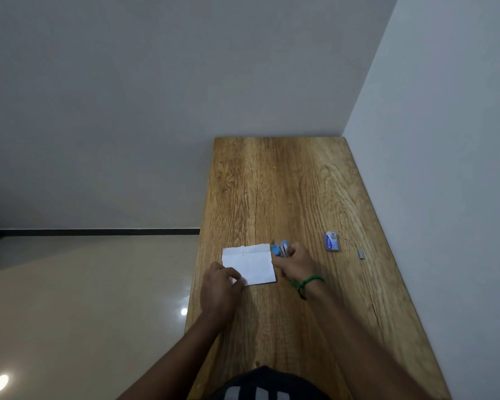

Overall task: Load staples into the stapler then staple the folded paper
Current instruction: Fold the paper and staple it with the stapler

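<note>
Left hand (pixel 220 287) pinches the folded paper (pixel 251 265) at its near corner; right hand (pixel 296 265) grips the blue stapler (pixel 280 249) beside it.

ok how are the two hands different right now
The left hand holds the near left corner of the folded paper; the right hand grips the blue stapler at its right edge. The right wrist wears a green band; the left is bare. Both are over the table.

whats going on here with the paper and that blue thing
A person at the wooden table holds the near left corner of a folded white paper with the left hand. The right hand grips a small blue stapler at the paper's far right corner. A blue-and-white staple box and a short grey staple strip lie to the right.
</note>
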